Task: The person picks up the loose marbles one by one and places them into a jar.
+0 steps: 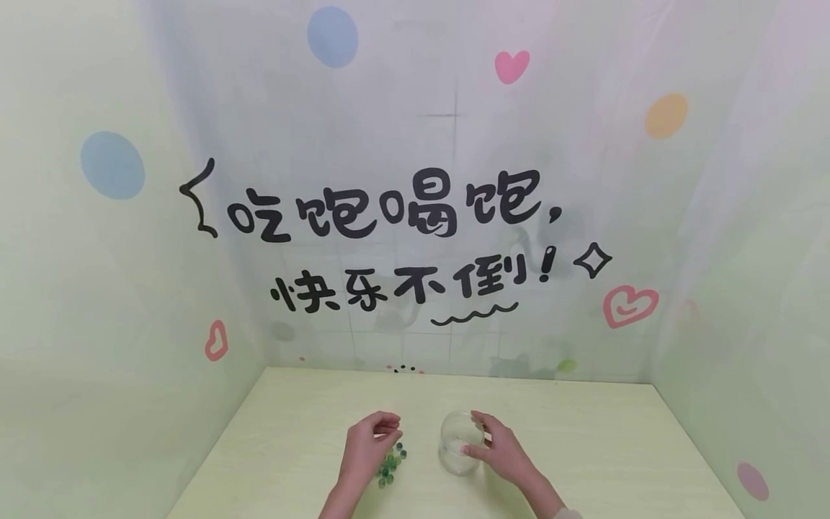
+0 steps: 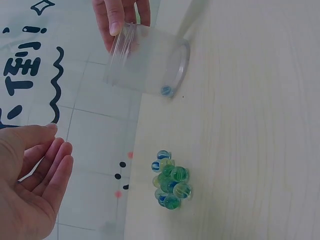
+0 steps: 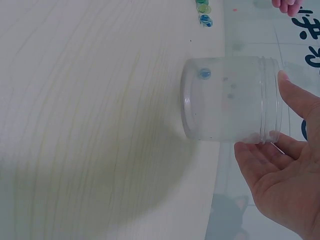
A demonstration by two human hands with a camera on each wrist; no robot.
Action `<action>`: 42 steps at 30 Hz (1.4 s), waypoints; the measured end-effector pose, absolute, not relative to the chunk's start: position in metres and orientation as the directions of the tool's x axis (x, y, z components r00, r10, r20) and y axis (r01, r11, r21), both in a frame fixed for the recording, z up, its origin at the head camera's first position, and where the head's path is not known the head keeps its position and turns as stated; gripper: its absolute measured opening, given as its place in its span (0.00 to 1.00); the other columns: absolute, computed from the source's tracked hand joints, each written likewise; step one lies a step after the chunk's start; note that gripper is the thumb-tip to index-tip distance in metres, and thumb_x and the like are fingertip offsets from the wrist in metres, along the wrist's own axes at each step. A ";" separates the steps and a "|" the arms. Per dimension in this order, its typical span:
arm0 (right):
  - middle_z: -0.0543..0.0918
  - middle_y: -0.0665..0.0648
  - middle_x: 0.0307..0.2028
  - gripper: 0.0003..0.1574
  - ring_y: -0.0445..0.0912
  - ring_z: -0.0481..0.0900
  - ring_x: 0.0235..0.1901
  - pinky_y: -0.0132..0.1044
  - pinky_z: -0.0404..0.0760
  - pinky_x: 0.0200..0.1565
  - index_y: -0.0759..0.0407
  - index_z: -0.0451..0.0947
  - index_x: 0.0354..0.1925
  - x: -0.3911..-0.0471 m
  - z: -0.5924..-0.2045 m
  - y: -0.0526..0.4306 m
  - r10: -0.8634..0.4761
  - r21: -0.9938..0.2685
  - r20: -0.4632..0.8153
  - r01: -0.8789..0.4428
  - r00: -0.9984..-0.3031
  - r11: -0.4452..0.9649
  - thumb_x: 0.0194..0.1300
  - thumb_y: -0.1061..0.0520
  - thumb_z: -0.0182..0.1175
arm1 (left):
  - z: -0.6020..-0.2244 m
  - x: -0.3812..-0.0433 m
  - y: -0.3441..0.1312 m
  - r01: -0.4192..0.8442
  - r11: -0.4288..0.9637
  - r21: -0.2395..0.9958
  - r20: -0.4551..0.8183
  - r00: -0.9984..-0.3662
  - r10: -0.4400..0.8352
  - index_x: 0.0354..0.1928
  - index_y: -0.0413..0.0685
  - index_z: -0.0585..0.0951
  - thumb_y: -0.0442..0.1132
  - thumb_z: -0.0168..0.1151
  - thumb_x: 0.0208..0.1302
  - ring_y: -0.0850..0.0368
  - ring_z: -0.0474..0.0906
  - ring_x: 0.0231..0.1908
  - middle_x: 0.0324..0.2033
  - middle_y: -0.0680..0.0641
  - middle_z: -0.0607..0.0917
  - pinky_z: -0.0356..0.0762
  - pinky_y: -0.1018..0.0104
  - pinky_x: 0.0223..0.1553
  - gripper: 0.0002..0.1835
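A clear plastic jar (image 1: 462, 450) stands upright on the table, without a lid. My right hand (image 1: 509, 454) grips it near the rim, with the thumb on one side and the fingers on the other. Inside, at the bottom, lies one blue marble (image 3: 205, 73). To the jar's left, a cluster of green, blue and yellowish glass marbles (image 2: 172, 182) rests on the table. Above these marbles is my left hand (image 1: 371, 448), its fingers loosely bent and the thumb close to the fingertips. Nothing shows between them in the left wrist view.
The pale wood-grain table (image 1: 609, 447) meets a back wall (image 1: 402, 144) printed with large dark characters, dots and hearts. Light side panels (image 1: 765, 252) enclose the table on the left and right.
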State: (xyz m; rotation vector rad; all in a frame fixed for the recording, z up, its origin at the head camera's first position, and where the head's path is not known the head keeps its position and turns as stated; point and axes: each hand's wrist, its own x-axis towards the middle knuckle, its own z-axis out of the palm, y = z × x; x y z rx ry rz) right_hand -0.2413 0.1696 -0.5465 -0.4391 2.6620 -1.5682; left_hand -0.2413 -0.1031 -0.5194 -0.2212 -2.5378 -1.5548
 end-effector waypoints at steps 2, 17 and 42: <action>0.69 0.77 0.65 0.45 0.72 0.68 0.65 0.57 0.79 0.60 0.75 0.62 0.68 -0.241 -0.547 0.170 -0.250 -0.862 0.121 -0.226 -0.961 0.454 0.63 0.52 0.69 | -0.521 -0.241 -0.107 0.188 0.460 0.868 0.192 -0.981 0.037 0.42 0.43 0.85 0.31 0.69 0.59 0.61 0.83 0.37 0.38 0.44 0.89 0.84 0.76 0.39 0.08; 0.68 0.78 0.66 0.45 0.73 0.67 0.65 0.59 0.79 0.60 0.75 0.62 0.68 -0.239 -0.545 0.170 -0.246 -0.873 0.113 -0.214 -0.963 0.438 0.62 0.54 0.69 | -0.530 -0.231 -0.120 0.169 0.481 0.860 0.190 -0.982 0.006 0.42 0.37 0.84 0.28 0.69 0.56 0.56 0.85 0.36 0.37 0.41 0.89 0.85 0.76 0.38 0.11; 0.68 0.78 0.66 0.46 0.72 0.67 0.65 0.59 0.78 0.60 0.75 0.61 0.68 -0.241 -0.549 0.170 -0.249 -0.873 0.107 -0.211 -0.963 0.440 0.62 0.52 0.69 | -0.567 -0.222 -0.128 0.034 0.516 0.856 0.046 -0.999 -0.009 0.42 0.38 0.84 0.29 0.69 0.57 0.59 0.83 0.35 0.34 0.47 0.88 0.84 0.71 0.37 0.10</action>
